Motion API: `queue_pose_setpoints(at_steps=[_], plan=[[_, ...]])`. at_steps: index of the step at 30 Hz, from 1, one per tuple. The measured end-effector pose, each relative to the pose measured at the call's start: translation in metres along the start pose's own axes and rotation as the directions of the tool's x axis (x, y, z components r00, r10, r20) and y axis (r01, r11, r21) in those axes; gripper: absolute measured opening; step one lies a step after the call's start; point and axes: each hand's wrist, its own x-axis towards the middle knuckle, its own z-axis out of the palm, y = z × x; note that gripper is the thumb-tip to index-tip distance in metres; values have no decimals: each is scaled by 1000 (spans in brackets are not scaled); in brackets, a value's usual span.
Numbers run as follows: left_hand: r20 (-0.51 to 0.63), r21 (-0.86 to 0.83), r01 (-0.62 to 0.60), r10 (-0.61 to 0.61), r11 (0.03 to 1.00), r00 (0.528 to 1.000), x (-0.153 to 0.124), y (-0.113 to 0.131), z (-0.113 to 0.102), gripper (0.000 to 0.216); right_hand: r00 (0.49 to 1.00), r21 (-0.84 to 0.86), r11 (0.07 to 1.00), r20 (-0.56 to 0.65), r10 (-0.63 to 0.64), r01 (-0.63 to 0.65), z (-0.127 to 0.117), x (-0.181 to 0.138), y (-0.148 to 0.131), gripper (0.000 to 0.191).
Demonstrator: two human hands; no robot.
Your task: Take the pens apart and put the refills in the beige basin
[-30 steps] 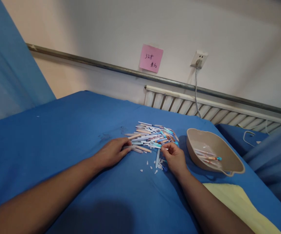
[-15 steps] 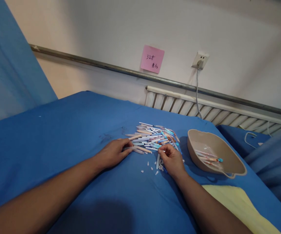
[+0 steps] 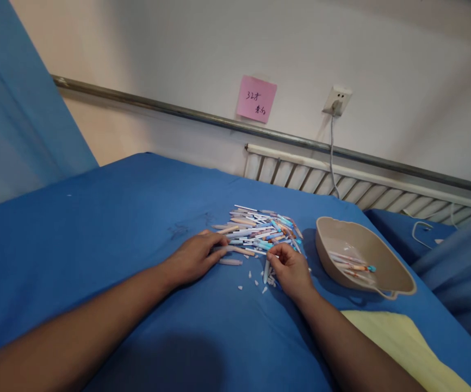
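Note:
A loose pile of pens and pen parts (image 3: pixel 255 228) lies on a blue sheet (image 3: pixel 109 218). My left hand (image 3: pixel 197 256) rests flat at the pile's left edge, fingers stretched over a pale pen barrel (image 3: pixel 235 250). One more pale barrel (image 3: pixel 230 262) lies just below those fingers. My right hand (image 3: pixel 289 268) sits at the pile's near right edge, fingers curled in a pinch on a thin pen part that I cannot make out. Small white caps (image 3: pixel 255 283) are scattered between my hands.
A beige tray (image 3: pixel 398 277) with a few pens in it stands to the right of my right hand. A yellow cloth (image 3: pixel 407 343) lies at the near right. Behind are a wall rail, a pink note (image 3: pixel 256 98), a socket with a cable (image 3: pixel 336 99) and a radiator.
My left hand has slid a little to the right, further onto the pile. A pale barrel now lies free below its fingers. My right hand has barely shifted.

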Motion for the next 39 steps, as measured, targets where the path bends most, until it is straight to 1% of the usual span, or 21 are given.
queue_pose_setpoints(at_steps=[4,6,9,12,15,18,20,24,27,33,36,39], plan=[[14,-2,-37,37,999,999,1,2,0,25,999,-18,1000,-50,11,-12,0,0,-2,15],[23,-1,-32,32,1000,999,0,4,0,24,999,-29,1000,-44,10,-11,0,0,-3,15],[25,-8,-12,12,1000,1000,0,7,-1,27,999,-31,1000,-32,4,-5,0,-1,-4,15],[20,-5,25,-25,1000,999,3,8,1,30,996,-46,999,-92,-11,6,-1,0,-4,17],[2,37,79,-79,996,997,7,6,4,32,991,-109,994,-133,-29,14,-2,2,-3,17],[-15,49,105,-105,993,994,8,4,7,31,993,-198,979,-100,-63,42,-4,3,-2,15],[-16,38,99,-99,994,995,7,4,7,31,992,-265,960,-53,-111,93,-6,3,-3,14],[-7,17,103,-103,995,995,6,6,6,33,976,-412,886,37,-217,212,-12,3,-8,21],[7,14,120,-120,993,993,6,8,5,34,968,-467,850,64,-244,245,-15,2,-9,24],[25,14,135,-135,991,991,4,8,3,31,968,-436,867,42,-249,242,-14,1,-9,23],[35,-6,120,-119,993,992,4,7,5,30,966,-359,902,-9,-258,238,-14,1,-10,20],[39,-32,91,-89,995,995,4,7,6,32,971,-273,939,-48,-232,211,-15,1,-9,18]])
